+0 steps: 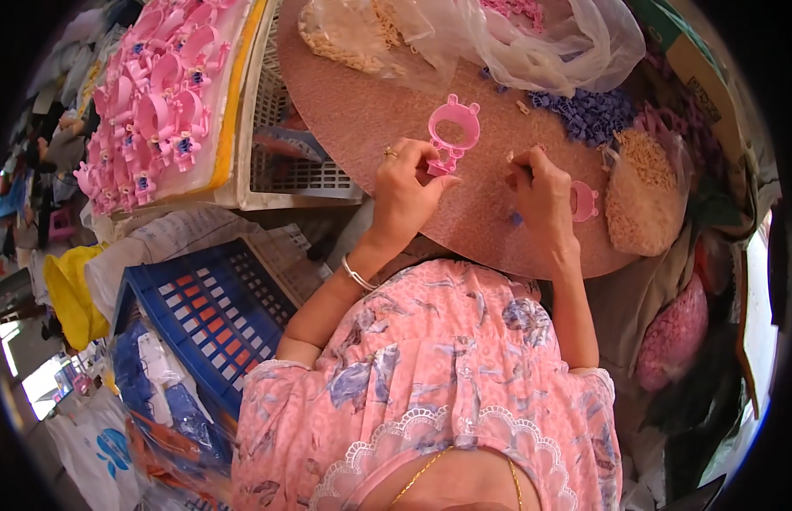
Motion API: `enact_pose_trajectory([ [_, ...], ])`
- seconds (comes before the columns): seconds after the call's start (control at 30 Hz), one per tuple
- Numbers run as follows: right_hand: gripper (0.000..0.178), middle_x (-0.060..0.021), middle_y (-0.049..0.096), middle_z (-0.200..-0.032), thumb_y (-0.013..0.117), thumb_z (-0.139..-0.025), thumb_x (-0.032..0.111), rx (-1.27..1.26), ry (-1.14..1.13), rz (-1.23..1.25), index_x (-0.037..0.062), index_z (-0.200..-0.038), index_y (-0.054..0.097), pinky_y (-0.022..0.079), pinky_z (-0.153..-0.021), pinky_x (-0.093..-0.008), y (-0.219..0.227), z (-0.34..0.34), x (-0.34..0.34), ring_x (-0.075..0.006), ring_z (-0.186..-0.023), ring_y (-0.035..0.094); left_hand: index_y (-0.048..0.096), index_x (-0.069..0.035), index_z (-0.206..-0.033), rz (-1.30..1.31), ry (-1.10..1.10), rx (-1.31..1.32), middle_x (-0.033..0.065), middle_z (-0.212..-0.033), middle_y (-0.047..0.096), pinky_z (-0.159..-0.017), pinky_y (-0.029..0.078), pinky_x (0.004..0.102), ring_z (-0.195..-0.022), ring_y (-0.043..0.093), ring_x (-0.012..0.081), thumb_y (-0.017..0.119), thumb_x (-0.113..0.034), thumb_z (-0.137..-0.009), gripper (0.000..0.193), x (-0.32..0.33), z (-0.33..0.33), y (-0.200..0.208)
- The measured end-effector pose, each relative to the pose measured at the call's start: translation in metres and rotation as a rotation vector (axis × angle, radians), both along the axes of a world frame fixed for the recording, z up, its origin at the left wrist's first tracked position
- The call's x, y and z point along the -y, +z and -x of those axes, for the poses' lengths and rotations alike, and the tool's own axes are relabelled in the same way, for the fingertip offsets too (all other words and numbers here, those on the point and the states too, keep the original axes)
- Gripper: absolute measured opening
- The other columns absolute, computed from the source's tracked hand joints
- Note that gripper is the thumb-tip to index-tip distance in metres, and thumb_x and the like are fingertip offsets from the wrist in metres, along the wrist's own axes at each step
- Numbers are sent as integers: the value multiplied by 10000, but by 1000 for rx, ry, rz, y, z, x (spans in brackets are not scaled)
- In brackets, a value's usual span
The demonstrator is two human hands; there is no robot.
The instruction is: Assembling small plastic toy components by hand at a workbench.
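**Dressed in pink**

A pink cloth garment (pixel 430 341) with blue-grey print has scalloped white lace (pixel 420 420) at its near neckline, beside a thin gold chain necklace (pixel 423 472). The left hand (pixel 404 196) wears a gold ring (pixel 390 152), its wrist a white bangle (pixel 355 274).

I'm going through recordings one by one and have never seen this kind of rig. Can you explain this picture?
There is no machine here, just a person's two bare hands. The single picture comes from a wide fisheye camera on the person's head, looking down, so straight edges bend near the rim. The left hand holds a pink ring with small ears. The right hand has its fingers pinched; anything between them is too small to name. On the table lie blue parts, bags of beige parts and another pink piece. More pink pieces fill the stand at left.
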State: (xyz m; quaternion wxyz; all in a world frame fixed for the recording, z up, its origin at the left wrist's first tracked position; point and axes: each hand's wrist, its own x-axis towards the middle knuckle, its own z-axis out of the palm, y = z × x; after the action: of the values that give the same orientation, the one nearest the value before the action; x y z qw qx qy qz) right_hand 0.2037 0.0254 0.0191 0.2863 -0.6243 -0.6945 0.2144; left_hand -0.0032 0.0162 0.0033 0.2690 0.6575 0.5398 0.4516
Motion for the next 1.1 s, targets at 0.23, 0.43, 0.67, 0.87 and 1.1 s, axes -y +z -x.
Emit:
enact_pose_trajectory([
  [0.23,252,-143,660,-886,632,-796,-17,74,17,37,0,-1047,635,508,-678,-312,35,-14,21,-223,-778,665,476,-18,-1166,335,-23,546,84,-1052,603,-745,552,236,-880,633,96,816,43,-679,597,-1,14,-16],
  [0.43,273,-106,656,-899,683,-767,-33,147,148,10,21,-1031,640,503,-674,-305,9,-18,53,-167,-783,658,484,3,-1220,375,-4,471,76,-1034,606,-782,556,247,-891,634,117,813,51,-679,636,3,5,-7],
  [0.67,242,-84,674,-946,603,-875,-66,-929,-34,273,-17,-1112,616,544,-798,-269,7,10,44,-150,-875,667,460,6,-1223,707,-187,1201,100,-1116,566,-812,564,284,-991,617,182,710,120,-764,535,2,-7,-5],
  [0.87,284,-119,649,-1091,575,-890,-66,-874,103,34,-11,-1167,610,524,-865,-278,31,21,28,-182,-1019,626,423,-10,-1247,742,-257,1191,104,-1136,588,-897,548,306,-1020,617,181,702,106,-779,557,3,-16,5],
  [1.1,362,-76,675,-1096,629,-814,-45,-50,361,-191,43,-1164,608,465,-868,-322,51,20,4,-220,-983,621,404,15,-1353,770,-367,1420,118,-1203,583,-987,497,340,-1087,592,182,519,84,-896,476,0,-17,10],
])
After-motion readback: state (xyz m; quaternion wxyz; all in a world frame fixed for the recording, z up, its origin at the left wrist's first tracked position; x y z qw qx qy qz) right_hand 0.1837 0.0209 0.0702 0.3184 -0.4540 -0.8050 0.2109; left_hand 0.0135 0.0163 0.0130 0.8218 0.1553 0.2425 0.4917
